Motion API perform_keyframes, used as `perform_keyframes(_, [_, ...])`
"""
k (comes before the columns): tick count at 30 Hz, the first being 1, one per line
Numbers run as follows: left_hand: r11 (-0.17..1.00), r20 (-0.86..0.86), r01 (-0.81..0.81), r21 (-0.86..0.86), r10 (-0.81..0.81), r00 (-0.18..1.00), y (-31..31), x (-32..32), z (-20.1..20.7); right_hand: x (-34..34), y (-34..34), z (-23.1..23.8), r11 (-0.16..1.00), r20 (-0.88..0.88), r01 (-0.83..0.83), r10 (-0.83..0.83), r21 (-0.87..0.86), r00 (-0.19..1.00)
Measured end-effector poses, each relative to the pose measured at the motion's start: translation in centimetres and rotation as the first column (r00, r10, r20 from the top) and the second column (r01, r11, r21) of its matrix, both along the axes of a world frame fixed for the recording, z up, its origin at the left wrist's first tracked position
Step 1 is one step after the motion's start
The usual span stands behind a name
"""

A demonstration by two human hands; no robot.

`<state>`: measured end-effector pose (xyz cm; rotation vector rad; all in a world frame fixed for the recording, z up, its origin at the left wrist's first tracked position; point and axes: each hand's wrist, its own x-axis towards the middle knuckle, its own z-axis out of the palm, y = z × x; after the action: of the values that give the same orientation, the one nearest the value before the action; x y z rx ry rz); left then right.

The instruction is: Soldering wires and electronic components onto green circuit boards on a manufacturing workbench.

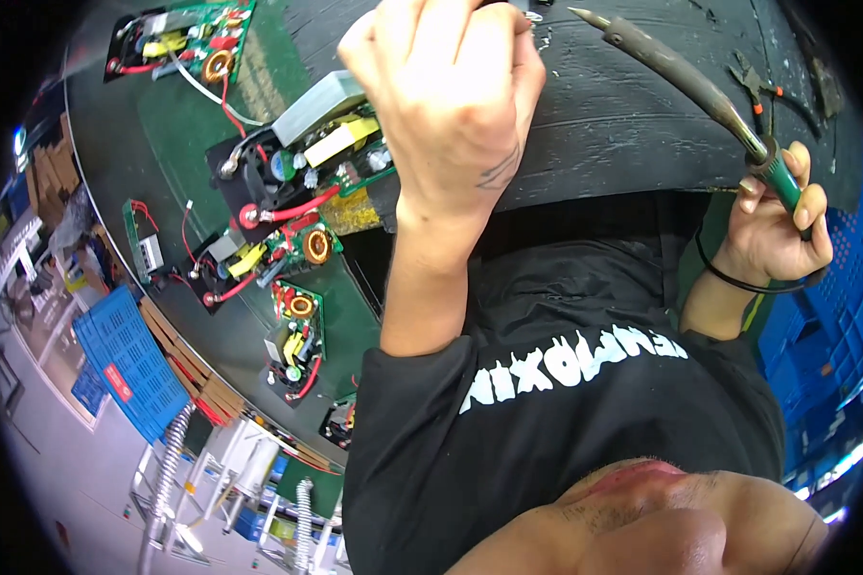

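My right hand [772,235] grips the green handle of a soldering iron [690,88], its fingers wrapped round it. The iron's pointed tip is directed up and left, close to my left hand. My left hand [455,91] is closed over the dark wooden work surface [604,144], back of the hand up. Its fingertips are cut off by the top edge, so what they hold is hidden. Just left of that wrist lies a green circuit board [350,177] with a grey metal heat sink, yellow transformer and thick red wire. A black cord hangs by my right wrist.
Cutters with orange-and-black handles [759,91] lie at the right. More wired boards sit on the green bench at left, including one at the far left [206,43] and a smaller one [297,331]. A blue crate [129,359] stands beyond; blue plastic [815,326] is at right.
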<state>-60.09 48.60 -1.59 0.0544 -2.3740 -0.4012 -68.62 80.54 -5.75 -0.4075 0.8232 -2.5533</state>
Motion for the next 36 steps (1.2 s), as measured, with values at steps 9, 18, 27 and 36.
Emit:
perform_keyframes(9, [0.975,0.248,-0.216,-0.042,0.22,0.943,-1.2,3.4,-0.5,-0.1,0.9,-0.8,1.0,-0.04,0.016,-0.015,0.022,0.999])
perform_keyframes(18, [0.981,0.413,-0.16,-0.109,0.191,0.891,-7.1,8.6,3.4,0.4,3.0,-1.6,0.978,-0.036,0.192,-0.189,0.079,0.981])
perform_keyframes(27, [0.987,0.507,-0.011,-0.162,0.093,0.857,-8.5,8.9,2.1,0.2,2.7,-1.9,0.974,-0.067,0.207,-0.201,0.091,0.977])
perform_keyframes(36, [0.964,0.047,-0.182,-0.194,0.194,0.98,-4.5,11.9,2.7,-0.3,6.0,-2.6,0.972,-0.028,0.23,-0.229,0.055,0.973])
